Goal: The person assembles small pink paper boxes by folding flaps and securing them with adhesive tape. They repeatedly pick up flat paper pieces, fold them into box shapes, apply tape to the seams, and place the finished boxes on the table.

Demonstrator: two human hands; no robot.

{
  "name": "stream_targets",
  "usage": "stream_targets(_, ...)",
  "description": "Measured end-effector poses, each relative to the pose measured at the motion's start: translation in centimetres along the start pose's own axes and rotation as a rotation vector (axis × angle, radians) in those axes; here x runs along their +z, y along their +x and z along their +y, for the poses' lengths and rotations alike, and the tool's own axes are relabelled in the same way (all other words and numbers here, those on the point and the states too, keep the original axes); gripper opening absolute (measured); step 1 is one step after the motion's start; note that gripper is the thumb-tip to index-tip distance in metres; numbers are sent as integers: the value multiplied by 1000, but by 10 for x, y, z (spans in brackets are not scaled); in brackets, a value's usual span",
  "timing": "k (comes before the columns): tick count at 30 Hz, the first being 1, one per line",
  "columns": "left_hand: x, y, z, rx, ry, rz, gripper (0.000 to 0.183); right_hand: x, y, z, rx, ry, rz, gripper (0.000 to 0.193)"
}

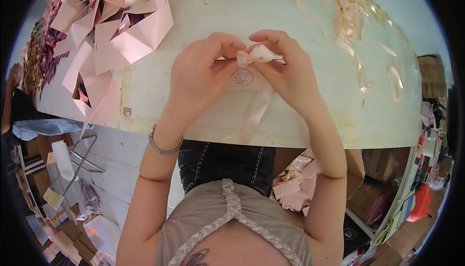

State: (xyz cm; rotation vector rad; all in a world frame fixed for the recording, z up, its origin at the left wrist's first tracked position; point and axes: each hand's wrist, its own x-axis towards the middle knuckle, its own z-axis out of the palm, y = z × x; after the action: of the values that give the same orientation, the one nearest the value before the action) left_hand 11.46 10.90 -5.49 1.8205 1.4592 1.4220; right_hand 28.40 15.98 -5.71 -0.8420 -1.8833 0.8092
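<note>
Both my hands meet above the white table, pinching a pale pink satin ribbon gathered into loops. My left hand grips the left side of the loops between thumb and fingers. On the other side, my right hand has thumb and index finger closed on the ribbon. One ribbon tail slopes down toward the table's near edge. Just under the fingers is a pale pink piece bearing an oval printed label; my hands hide most of its shape.
Folded pink paper boxes pile up at the left, beside a heap of colourful wrapped pieces. Loose peach ribbon spreads across the far right. Below the table, pink pieces fill a cardboard box. A metal-framed seat stands left.
</note>
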Motion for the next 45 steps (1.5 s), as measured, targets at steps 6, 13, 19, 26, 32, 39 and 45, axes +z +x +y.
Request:
stream_targets(6,-3,-7,-1,-16,-51,12,31,-5,5,3,-174,-153,-108,16)
stream_targets(13,-10,-7,-4,-29,-63,-107,33,10,0,5,-328,-338,131,21)
stream_targets(19,-12,-2,4,-3,142,-161,24,16,-5,19,-436,-302,247,25)
stream_targets(26,-7,-2,-7,-94,-6,-137,14,5,-6,13,-174,-230,76,18)
stream_targets(32,1,-8,-9,87,-3,49,12,-11,-13,-15,178,6,-49,14)
stream_targets(39,1,-23,-25,138,-48,280,17,-3,-22,-1,292,90,219,11)
stream_targets(45,9,-34,-33,211,-64,195,17,12,-35,14,-68,-64,355,12)
